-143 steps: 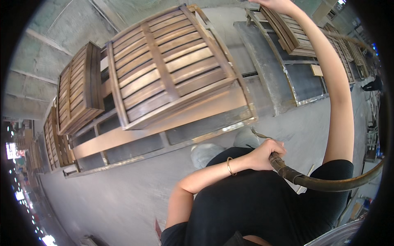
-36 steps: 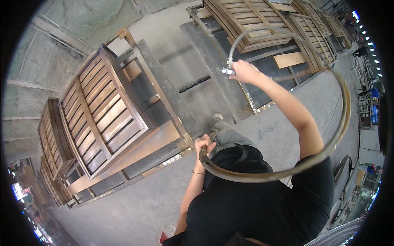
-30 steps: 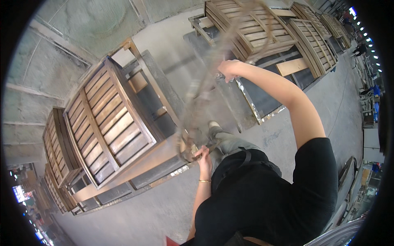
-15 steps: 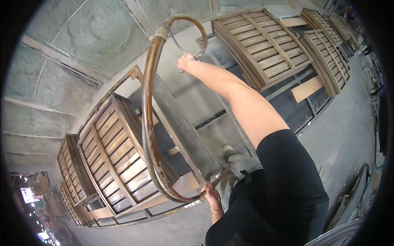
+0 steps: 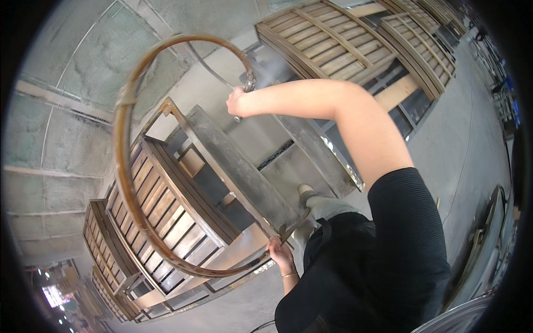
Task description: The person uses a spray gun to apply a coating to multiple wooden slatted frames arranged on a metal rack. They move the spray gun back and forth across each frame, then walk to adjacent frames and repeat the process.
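Note:
My right hand, at the end of an outstretched arm, is closed round a metal spray gun, mostly hidden by the fingers. Pale mist hangs just beyond it, near a slatted wooden panel. A stained brown hose loops from the gun out to the left and back toward my body. Lower down, my left hand grips that hose close to my waist. Beneath the loop on the left lie stacked slatted wooden panels.
Metal frames carry the panels on both sides of a narrow gap where my foot stands. A dusty, sheeted wall runs along the left. More slatted panels stand at far right. Metal parts lie at lower right.
My right hand has moved left and slightly down, with the elbow more bent. The hose loop has swung left and widened. Mist now shows by the far panel. My left hand keeps its grip.

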The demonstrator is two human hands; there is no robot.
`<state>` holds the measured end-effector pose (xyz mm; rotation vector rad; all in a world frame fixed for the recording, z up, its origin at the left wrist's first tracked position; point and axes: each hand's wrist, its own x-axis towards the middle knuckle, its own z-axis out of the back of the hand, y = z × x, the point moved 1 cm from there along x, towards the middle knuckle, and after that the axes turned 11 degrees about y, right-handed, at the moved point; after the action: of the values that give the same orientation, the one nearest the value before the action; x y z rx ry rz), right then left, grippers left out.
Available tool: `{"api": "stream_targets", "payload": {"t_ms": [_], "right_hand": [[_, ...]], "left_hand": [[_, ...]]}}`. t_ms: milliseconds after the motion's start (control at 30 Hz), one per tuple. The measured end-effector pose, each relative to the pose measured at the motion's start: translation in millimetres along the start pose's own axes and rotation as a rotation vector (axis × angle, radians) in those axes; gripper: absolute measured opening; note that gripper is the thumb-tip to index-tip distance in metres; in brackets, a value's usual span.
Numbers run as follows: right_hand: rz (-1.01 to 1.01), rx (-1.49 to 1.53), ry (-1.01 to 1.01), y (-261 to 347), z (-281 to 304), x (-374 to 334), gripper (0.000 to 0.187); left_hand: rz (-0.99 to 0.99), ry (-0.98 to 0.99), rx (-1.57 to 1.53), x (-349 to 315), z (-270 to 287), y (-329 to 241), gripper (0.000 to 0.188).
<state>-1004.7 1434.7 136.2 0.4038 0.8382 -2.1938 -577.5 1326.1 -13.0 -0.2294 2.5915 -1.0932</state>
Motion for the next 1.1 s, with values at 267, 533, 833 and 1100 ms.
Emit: {"api": "stream_targets", "payload": {"t_ms": [267, 533, 833, 1100], "right_hand": [[0.211, 0.118, 0.531, 67, -6, -88, 0.050], [0.053, 0.085, 0.183, -4, -6, -35, 0.032], [-0.142, 0.015, -0.041, -112, 17, 71, 0.019], [0.015, 0.048, -0.247, -96, -9, 21, 0.018]], "left_hand": [[0.063, 0.050, 0.014, -13, 27, -9, 0.037], [-0.009, 0.027, -0.005, -7, 6, 16, 0.029], [-0.032, -0.124, 0.075, 10, -35, 46, 0.035], [0.058, -0.118, 0.074, 3, -49, 60, 0.032]]}}
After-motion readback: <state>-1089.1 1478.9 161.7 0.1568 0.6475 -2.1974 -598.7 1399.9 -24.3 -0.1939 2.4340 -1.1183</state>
